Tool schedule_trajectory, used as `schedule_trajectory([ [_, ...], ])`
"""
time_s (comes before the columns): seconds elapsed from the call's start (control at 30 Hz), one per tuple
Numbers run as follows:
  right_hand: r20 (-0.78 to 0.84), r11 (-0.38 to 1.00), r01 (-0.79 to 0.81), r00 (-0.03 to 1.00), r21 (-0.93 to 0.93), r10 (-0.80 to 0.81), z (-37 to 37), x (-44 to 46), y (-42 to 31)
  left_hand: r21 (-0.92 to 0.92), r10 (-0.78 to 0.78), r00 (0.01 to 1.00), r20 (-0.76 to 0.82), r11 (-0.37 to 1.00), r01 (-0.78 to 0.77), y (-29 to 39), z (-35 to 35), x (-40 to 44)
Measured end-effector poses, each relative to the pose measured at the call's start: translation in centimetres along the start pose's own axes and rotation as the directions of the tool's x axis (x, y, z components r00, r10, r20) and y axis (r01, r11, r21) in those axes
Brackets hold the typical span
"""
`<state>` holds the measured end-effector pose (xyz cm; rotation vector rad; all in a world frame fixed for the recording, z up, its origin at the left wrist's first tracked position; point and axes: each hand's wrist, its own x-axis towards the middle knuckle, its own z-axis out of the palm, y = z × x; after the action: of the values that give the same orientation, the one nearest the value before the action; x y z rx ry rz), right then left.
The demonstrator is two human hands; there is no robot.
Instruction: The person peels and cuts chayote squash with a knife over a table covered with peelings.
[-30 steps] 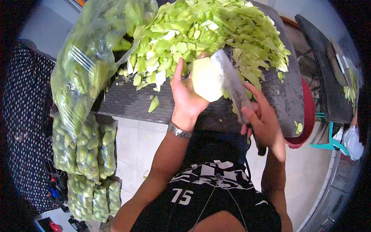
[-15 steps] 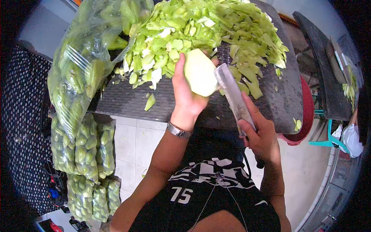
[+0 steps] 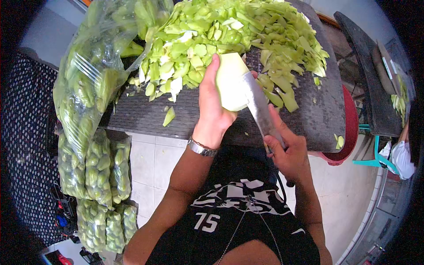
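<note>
One pale peeled vegetable (image 3: 232, 86) is clamped in the left grip (image 3: 212, 104), above the desk (image 3: 150, 117); the right grip (image 3: 288, 152) is closed around a knife (image 3: 260, 106) touching that vegetable, with green peelings (image 3: 238, 31) heaped beyond both.

Both hands are raised over the near edge of the worktop (image 3: 176, 119). Left hand (image 3: 214, 95): palm turned up and inward, thumb upright and extended, fingers largely hidden; the wrist bears a metal band and the forearm slants up from the lower left. Right hand (image 3: 287, 150): fingers curled closed in a grip, index finger extended along the top toward the left hand, thumb pressed opposite; the forearm rises steeply. The hands stand apart; both elbows are bent.
</note>
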<state>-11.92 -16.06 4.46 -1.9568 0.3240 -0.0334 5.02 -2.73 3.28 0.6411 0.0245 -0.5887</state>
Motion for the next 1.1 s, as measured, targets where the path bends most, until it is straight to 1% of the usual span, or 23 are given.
schedule_trajectory([
  [0.1,0.008,0.999,-0.014,1.0,0.05,0.014,0.2,-0.3,-0.2,-0.018,-0.051,0.998,0.047,0.999,0.052,0.2,-0.3,0.4],
  [0.2,0.048,0.994,-0.037,0.998,0.104,0.032,-0.1,0.2,0.3,-0.014,-0.032,0.999,-0.009,0.999,0.032,-0.4,0.2,0.6],
  [0.3,0.068,0.99,-0.047,0.997,0.131,0.038,-0.1,0.2,0.2,-0.019,-0.057,0.998,-0.005,0.998,0.057,-0.4,0.3,0.5],
  [0.4,0.091,0.986,-0.073,0.994,0.15,0.059,-0.1,0.0,0.1,0.009,-0.035,0.999,-0.02,0.999,0.036,0.3,0.3,0.8],
  [0.5,0.1,0.982,-0.059,0.994,0.179,0.041,-0.2,0.5,-0.1,-0.024,-0.082,0.996,0.027,0.996,0.083,-1.0,0.4,0.9],
  [0.53,0.113,0.978,-0.077,0.992,0.196,0.055,-0.2,0.6,-0.2,0.005,-0.061,0.998,0.026,0.998,0.061,-1.4,0.3,1.0],
  [0.6,0.142,0.968,-0.109,0.987,0.226,0.078,-0.3,0.7,-0.5,0.034,-0.032,0.998,-0.058,0.999,0.034,-0.7,0.4,1.3],
  [0.63,0.176,0.945,-0.196,0.972,0.263,0.153,-0.7,0.5,-0.7,0.049,-0.016,0.995,-0.101,0.999,0.021,-0.2,0.4,1.4],
  [0.67,0.217,0.913,-0.283,0.95,0.294,0.224,-1.4,0.2,-1.0,0.054,0.049,0.99,-0.132,0.998,-0.043,0.3,0.1,1.8],
  [0.7,0.258,0.872,-0.369,0.92,0.322,0.294,-2.0,0.0,-1.0,0.036,0.067,0.99,-0.125,0.997,-0.063,0.7,-0.1,1.9],
  [0.77,0.144,0.901,-0.259,0.965,0.348,0.221,-2.4,0.1,-0.6,0.002,0.103,0.989,-0.109,0.995,-0.104,1.5,-0.7,2.1],
  [0.8,0.085,0.912,-0.202,0.979,0.357,0.184,-2.5,0.0,-0.4,-0.048,0.091,0.994,-0.055,0.994,-0.094,1.6,-1.3,2.2],
  [0.87,-0.026,0.995,-0.045,0.999,0.09,0.047,-2.1,0.2,1.2,-0.14,0.04,0.999,-0.01,0.989,-0.041,1.2,-1.8,2.2],
  [0.9,-0.068,0.998,0.031,0.997,-0.055,-0.034,-1.9,0.3,1.5,-0.185,0.018,1.0,0.018,0.983,-0.014,1.1,-1.8,2.2],
  [0.93,-0.066,0.977,0.122,0.989,-0.174,-0.135,-1.7,0.5,1.3,-0.192,0.027,1.0,0.013,0.981,-0.024,0.9,-1.7,2.1],
  [0.97,-0.063,0.934,0.206,0.97,-0.291,-0.234,-1.6,0.6,0.9,-0.199,0.037,0.999,0.005,0.979,-0.035,0.6,-1.5,1.8],
  [1.03,0.042,0.754,0.358,0.914,-0.55,-0.404,-1.3,0.9,-0.4,-0.198,0.053,0.999,-0.01,0.979,-0.054,0.3,-1.3,1.6],
  [1.1,0.112,0.702,0.375,0.914,-0.605,-0.39,-0.9,0.7,-0.9,-0.181,0.065,0.998,-0.021,0.981,-0.068,0.3,-1.2,1.5],
])
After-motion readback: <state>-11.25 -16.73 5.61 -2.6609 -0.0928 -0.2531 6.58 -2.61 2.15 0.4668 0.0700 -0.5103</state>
